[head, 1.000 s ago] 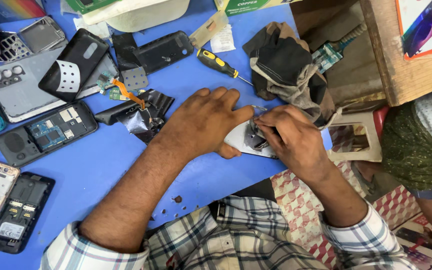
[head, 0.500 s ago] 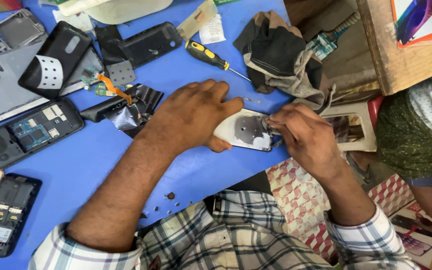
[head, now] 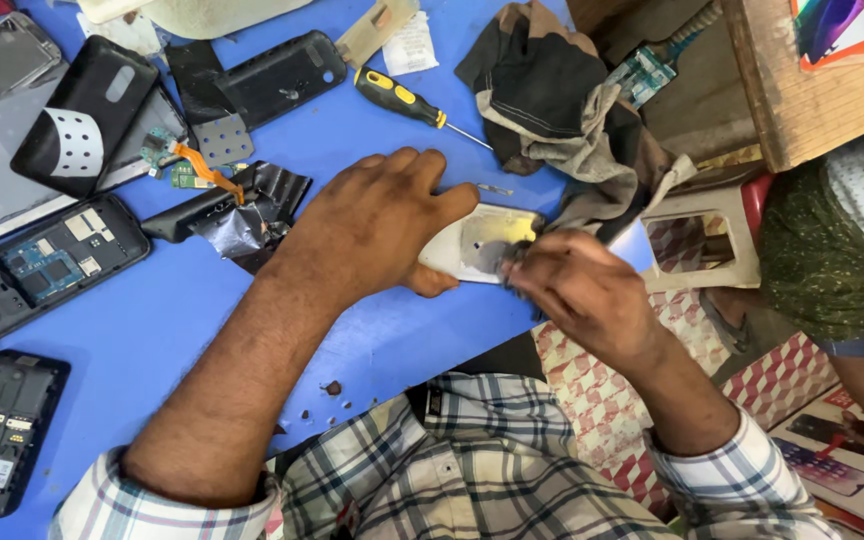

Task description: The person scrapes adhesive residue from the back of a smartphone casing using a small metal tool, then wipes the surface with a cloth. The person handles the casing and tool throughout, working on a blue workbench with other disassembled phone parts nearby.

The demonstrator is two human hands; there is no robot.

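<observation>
On a blue worktable strewn with opened phones, the left hand lay flat, pinning a silvery phone panel at the table's near edge, while the right hand pinched its fingertips on the panel, near a yellow-handled screwdriver.
</observation>
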